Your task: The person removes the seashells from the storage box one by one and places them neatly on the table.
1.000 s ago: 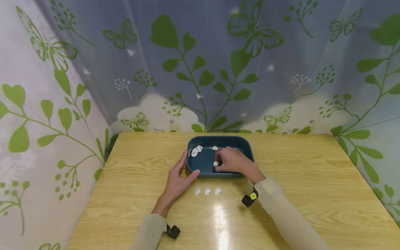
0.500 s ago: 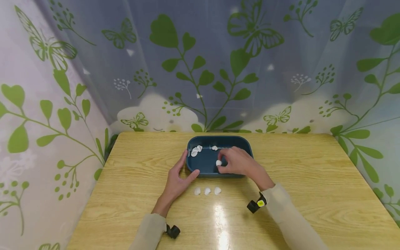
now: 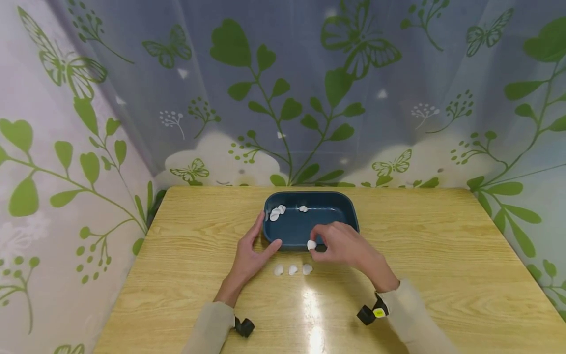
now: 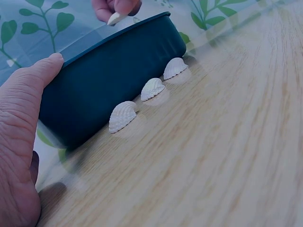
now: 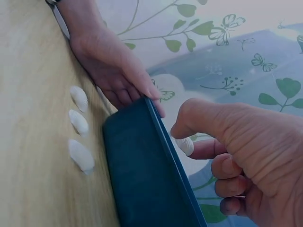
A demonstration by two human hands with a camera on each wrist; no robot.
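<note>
My right hand (image 3: 342,243) pinches a white seashell (image 3: 311,245) between thumb and forefinger, over the near rim of a dark blue tray (image 3: 292,233). The ribbed surface of the held seashell (image 5: 185,145) shows in the right wrist view. At the tray's left end, my left hand (image 3: 248,255) rests with straight fingers along its side and the thumb on the near rim. Inside, several white shells (image 3: 277,212) cluster at the left, and more white shell (image 3: 302,209) lies by the far wall. Three ribbed shells (image 4: 152,89) stand in a row on the table before the tray.
The tray stands on a light wood table (image 3: 199,221) near its back edge. Behind and at both sides hangs a curtain (image 3: 283,98) with green leaves and butterflies. Each wrist wears a small black camera (image 3: 244,327).
My right hand has moved from inside the tray toward me, lifting the pinched seashell to the near rim. The left hand has stayed at the tray's left end.
</note>
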